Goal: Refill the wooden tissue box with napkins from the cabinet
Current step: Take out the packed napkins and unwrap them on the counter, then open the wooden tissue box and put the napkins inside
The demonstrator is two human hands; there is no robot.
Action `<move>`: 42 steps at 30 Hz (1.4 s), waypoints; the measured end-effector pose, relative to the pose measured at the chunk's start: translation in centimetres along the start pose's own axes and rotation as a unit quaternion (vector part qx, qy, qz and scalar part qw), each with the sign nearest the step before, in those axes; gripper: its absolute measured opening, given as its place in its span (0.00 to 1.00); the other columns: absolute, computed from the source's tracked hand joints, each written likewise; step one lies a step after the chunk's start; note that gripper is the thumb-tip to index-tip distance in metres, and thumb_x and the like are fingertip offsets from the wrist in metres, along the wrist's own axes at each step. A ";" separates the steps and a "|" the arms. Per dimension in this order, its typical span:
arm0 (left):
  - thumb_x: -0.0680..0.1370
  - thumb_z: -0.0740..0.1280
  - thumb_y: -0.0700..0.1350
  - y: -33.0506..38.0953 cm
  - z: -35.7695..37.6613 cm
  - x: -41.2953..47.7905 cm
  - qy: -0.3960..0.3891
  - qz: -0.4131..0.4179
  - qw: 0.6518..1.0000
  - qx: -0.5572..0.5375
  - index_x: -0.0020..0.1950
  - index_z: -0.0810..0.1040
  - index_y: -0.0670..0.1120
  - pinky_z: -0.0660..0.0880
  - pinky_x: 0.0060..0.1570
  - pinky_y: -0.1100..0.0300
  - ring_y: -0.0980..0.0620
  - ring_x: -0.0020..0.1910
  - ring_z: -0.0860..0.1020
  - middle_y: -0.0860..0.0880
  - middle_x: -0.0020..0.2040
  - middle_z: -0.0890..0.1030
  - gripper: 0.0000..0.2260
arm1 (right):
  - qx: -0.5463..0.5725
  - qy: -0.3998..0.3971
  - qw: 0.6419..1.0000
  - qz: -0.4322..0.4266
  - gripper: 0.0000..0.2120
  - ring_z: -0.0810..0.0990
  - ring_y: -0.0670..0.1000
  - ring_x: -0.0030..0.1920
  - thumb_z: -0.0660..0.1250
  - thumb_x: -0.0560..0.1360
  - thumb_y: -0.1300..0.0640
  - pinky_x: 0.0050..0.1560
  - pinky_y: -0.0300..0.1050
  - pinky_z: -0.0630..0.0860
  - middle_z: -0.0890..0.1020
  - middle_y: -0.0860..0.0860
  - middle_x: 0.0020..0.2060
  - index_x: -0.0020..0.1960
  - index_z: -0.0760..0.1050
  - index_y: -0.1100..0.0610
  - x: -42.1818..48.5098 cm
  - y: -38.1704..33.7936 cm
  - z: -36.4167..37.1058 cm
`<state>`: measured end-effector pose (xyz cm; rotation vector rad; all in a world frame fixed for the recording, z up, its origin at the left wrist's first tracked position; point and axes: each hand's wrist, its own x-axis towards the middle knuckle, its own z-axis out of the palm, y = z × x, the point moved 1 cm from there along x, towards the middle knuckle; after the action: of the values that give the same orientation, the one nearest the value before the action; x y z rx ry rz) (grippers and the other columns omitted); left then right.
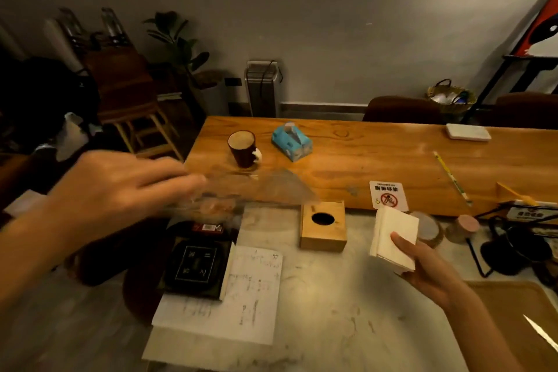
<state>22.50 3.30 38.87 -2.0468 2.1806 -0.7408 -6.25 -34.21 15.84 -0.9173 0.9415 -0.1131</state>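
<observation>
In the head view, our right hand (422, 269) grips a stack of white folded paper napkins (395, 235), thumb across its face. The small square wooden tissue box (323, 232), round hole facing up, stands near the far edge of the pale marble bench (317, 296), just left of that stack, so the right hand is nearer. Our left hand (114, 190), blurred, pinches a clear plastic wrapper (265, 190) further left.

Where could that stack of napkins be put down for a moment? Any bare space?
The marble counter is bare in front of the wooden tissue box, between the paper sheets and the right hand. The wooden table is open between the blue tissue pack and the white tray. Crowded: the coasters and black stand on the right.
</observation>
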 end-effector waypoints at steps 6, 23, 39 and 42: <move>0.72 0.69 0.41 6.8 10.0 -5.8 -0.027 -0.055 0.997 -0.049 0.59 0.82 0.45 0.79 0.38 0.57 0.47 0.43 0.84 0.44 0.51 0.85 0.15 | -0.126 0.029 0.991 0.031 0.32 0.78 0.58 0.59 0.72 0.72 0.51 0.62 0.59 0.72 0.79 0.55 0.59 0.73 0.64 0.52 1.9 5.2 -2.4; 0.55 0.80 0.36 19.7 24.5 -13.4 -0.191 -0.266 0.921 -0.213 0.60 0.81 0.46 0.74 0.59 0.49 0.44 0.60 0.73 0.43 0.60 0.80 0.33 | -0.489 0.195 0.850 0.015 0.40 0.68 0.64 0.67 0.68 0.72 0.38 0.66 0.56 0.66 0.70 0.61 0.69 0.77 0.57 0.52 6.4 15.3 -4.9; 0.79 0.50 0.62 21.2 28.0 -6.0 -0.282 -0.300 0.899 -0.150 0.79 0.56 0.53 0.52 0.71 0.29 0.38 0.79 0.49 0.43 0.81 0.50 0.29 | -0.737 0.155 0.646 -0.128 0.37 0.32 0.56 0.77 0.29 0.73 0.31 0.75 0.61 0.33 0.36 0.49 0.77 0.78 0.34 0.47 3.7 17.1 -2.4; 0.79 0.49 0.64 20.7 28.5 -4.4 -0.265 -0.336 0.882 -0.197 0.80 0.49 0.54 0.41 0.72 0.30 0.40 0.80 0.43 0.44 0.81 0.46 0.31 | -0.712 0.156 0.669 -0.143 0.36 0.29 0.54 0.76 0.31 0.74 0.32 0.74 0.58 0.31 0.33 0.47 0.76 0.78 0.33 0.46 4.0 16.0 -2.4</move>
<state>14.13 -1.02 4.67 -2.8020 1.3798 0.2916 -10.17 -27.49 1.14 -2.5931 1.1283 0.2771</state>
